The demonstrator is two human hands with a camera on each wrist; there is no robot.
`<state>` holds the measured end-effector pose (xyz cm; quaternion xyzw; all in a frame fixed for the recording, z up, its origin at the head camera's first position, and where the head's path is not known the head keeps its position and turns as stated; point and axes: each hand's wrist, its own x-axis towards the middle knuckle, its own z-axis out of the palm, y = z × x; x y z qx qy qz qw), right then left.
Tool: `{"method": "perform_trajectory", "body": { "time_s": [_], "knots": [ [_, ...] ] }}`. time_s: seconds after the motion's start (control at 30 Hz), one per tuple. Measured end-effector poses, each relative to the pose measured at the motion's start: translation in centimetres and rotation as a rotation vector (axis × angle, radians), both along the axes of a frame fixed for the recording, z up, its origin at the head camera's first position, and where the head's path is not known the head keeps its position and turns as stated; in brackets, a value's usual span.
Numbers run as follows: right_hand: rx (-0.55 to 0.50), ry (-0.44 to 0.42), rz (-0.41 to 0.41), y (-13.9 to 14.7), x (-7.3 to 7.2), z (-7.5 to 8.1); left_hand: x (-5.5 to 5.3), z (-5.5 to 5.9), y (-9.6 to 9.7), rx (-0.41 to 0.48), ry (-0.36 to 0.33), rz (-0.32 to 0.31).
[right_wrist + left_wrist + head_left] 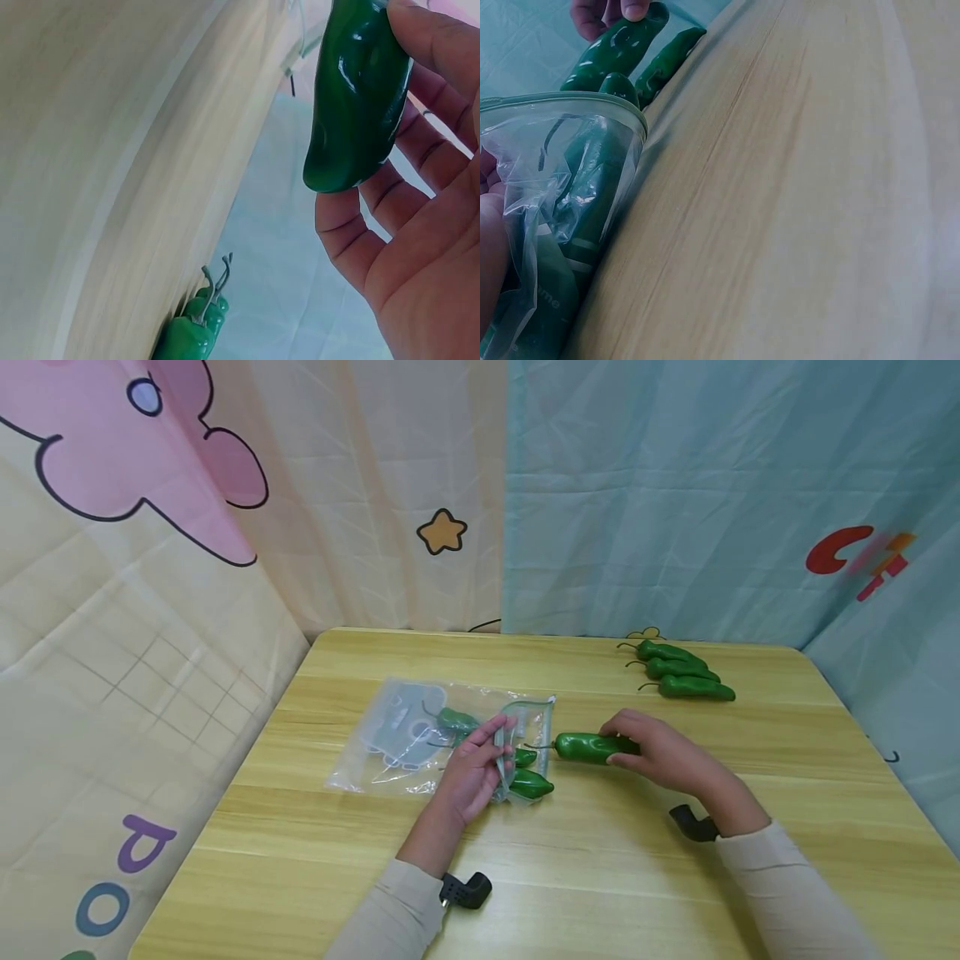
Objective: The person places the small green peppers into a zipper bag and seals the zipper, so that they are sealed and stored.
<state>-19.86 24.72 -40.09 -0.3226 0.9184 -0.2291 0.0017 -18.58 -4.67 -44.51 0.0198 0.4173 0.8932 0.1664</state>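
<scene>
In the head view, pinching the mouth of a clear bag [408, 714] with the left hand [470, 774] at centre, with green peppers [456, 720] inside; gripping a single pepper [581, 747] with the right hand [663, 756] right of centre, stem toward the bag; with three loose peppers [684, 671] at upper right

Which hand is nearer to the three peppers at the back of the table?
The right. The right hand, gripping another pepper, is in front of the three peppers; the left hand is farther off to their left, at the plastic bag.
</scene>
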Motion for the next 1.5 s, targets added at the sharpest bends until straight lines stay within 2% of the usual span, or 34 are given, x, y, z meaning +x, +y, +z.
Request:
{"method": "perform_trajectory", "body": {
  "time_s": [0.8,1.5],
  "knots": [
    [0.017,-0.037,0.090,-2.9,-0.1,-1.4,-0.1,-0.1,0.1,0.013,0.011,0.009],
    [0.017,0.013,0.114,-5.6,-0.8,-1.8,-0.1,-0.2,0.1,0.012,0.008,0.006]
  ]
}}
